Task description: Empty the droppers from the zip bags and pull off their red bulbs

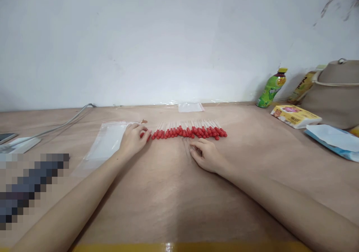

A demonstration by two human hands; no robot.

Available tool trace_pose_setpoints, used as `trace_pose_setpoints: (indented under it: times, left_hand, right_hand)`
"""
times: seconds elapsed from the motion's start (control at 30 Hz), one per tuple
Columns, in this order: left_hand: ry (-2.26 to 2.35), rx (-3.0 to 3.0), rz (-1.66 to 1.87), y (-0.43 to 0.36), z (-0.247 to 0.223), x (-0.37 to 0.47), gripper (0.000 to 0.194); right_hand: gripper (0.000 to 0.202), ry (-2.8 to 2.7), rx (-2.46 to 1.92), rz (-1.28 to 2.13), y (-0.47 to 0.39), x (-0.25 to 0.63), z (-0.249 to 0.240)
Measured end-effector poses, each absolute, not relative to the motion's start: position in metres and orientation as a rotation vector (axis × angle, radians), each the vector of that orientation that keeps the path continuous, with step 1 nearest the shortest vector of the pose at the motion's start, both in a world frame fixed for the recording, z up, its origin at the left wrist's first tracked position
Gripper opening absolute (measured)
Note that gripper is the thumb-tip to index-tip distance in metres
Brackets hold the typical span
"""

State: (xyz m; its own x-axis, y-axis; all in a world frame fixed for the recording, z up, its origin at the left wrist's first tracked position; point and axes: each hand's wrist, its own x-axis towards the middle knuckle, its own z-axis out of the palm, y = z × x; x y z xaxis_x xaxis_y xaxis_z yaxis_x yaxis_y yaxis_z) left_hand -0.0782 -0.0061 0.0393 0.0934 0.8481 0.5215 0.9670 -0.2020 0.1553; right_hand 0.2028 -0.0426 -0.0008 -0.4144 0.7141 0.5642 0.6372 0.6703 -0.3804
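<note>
From where I stand, the person's 2 hands are apart over the table point(157, 207), both low. The left hand point(133, 136) is at the left end of a row of red-tipped sticks point(207, 131), its fingers curled over a red tip there; I can't tell if they pinch it. The right hand point(207, 154) lies just below the row, thumb and forefinger bent beside a thin clear strip point(185, 149); I can't tell whether it is gripped.

The sticks lie side by side in the middle, red ends toward the person, pale ends toward the wall point(168, 42). A clear bag point(105, 143) lies flat, partly behind the left hand. Beyond the row, a small packet point(191, 107) sits by the wall.

Off to the right are a green bottle point(271, 89), a yellow tissue pack point(294, 116), a blue packet point(333, 139) and a beige handbag point(333, 94). A grey cable point(68, 123) crosses the far left.
</note>
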Motion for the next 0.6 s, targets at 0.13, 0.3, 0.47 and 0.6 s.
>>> trace_pose_setpoints:
  times: [0.13,0.3,0.47,0.6]
  left_hand:
    - [-1.468,-2.309,-0.895,-0.014,0.033,-0.054,0.020]
    - [-1.380,-2.430,-0.843,-0.017,0.029,-0.023,0.018]
    - [-1.381,-2.428,-0.825,-0.002,0.027,-0.006,0.021]
    - [-1.383,-2.449,-0.796,0.011,0.023,0.000,0.023]
  right_hand:
    - [0.019,-2.153,-1.059,0.183,-0.043,0.200,0.002]
    - [0.020,-2.112,-1.080,0.253,-0.043,0.201,0.003]
    - [0.021,-2.051,-1.096,0.298,-0.042,0.203,0.002]
    - [0.019,-2.036,-1.083,0.294,-0.041,0.204,0.001]
